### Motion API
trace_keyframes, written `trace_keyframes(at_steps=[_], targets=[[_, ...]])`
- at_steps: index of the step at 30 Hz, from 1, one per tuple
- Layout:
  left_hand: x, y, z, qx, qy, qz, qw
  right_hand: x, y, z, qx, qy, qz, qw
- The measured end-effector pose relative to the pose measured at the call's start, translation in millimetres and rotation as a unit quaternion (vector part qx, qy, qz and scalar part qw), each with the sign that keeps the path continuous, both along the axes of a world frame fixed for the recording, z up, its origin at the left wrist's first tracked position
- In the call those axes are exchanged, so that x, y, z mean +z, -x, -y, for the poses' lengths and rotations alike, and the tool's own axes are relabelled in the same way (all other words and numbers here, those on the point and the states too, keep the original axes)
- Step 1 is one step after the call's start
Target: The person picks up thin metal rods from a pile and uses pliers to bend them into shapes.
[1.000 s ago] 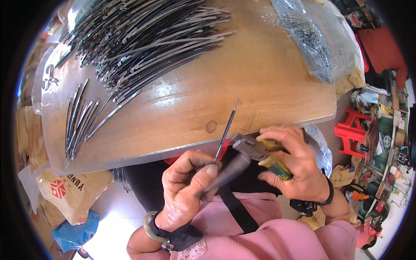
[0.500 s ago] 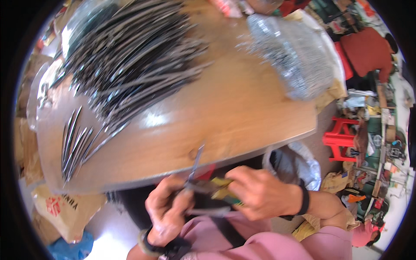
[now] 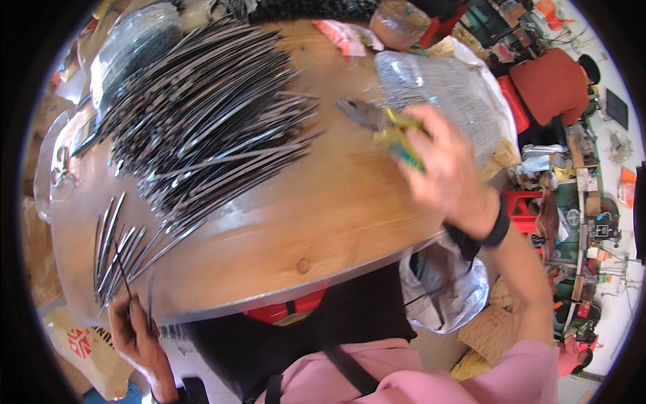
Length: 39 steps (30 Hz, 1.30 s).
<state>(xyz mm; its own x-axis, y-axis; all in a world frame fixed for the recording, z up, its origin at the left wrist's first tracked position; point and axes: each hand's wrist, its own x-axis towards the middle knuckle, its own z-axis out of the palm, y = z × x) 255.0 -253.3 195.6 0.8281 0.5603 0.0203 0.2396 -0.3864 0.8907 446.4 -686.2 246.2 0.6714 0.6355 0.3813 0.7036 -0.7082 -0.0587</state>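
My right hand (image 3: 447,168) is closed on the yellow-green handles of a pair of pliers (image 3: 369,116). The pliers are raised over the table's right half, jaws toward the upper left. At the table's near left edge, my left hand (image 3: 136,333) pinches a thin dark strip (image 3: 124,275); its fingers are partly blurred, and another strip stands close beside them. Just beyond that hand lies a small fan of dark glossy strips (image 3: 108,252). A large heap of similar long strips (image 3: 208,114) covers the far left of the table.
On the wooden table (image 3: 282,229), clear plastic-wrapped thin rods (image 3: 464,101) lie at the far right and a wrapped bundle (image 3: 138,50) at the far left. A roll of tape (image 3: 399,23) sits at the back. Below the right edge are a white sack (image 3: 447,296) and a red stool (image 3: 521,209).
My hands have parted. The right one carried the pliers up and away over the table; the left one moved left to the small fan of strips. The view has also shifted slightly.
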Motion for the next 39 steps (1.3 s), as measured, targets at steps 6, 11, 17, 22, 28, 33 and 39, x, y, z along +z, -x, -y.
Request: trace_keyframes(at_steps=[6, 11, 17, 22, 28, 33, 39], targets=[[21.8, -35.9, 24.5, -0.157, -0.317, 0.005, 0.935, 5.4, -4.9, 6.3, -0.005, 0.099, 0.068, 0.993], [10.3, -62.1, 74.4, -0.298, -0.250, 0.100, 0.916, 3.7, 0.9, -12.9, 0.008, 0.038, 0.075, 0.996], [6.2, -94.3, 85.2, -0.337, -0.389, -0.004, 0.857, 25.0, 18.1, -7.4, 0.012, 0.026, 0.063, 0.998], [9.4, -96.7, 93.3, -0.310, -0.382, 0.063, 0.868, 34.9, 33.7, 8.6, -0.016, 0.025, 0.087, 0.996], [3.5, -104.3, 92.9, -0.322, -0.427, 0.057, 0.843, 62.2, 70.8, 15.7, -0.072, 0.017, 0.113, 0.991], [7.9, -96.8, 80.5, -0.266, -0.322, 0.109, 0.902, 60.1, 121.7, 24.4, -0.157, -0.212, 0.043, 0.964], [10.4, -100.4, 83.2, -0.311, -0.423, 0.045, 0.850, 49.2, 122.5, 28.1, -0.149, -0.369, -0.169, 0.902]])
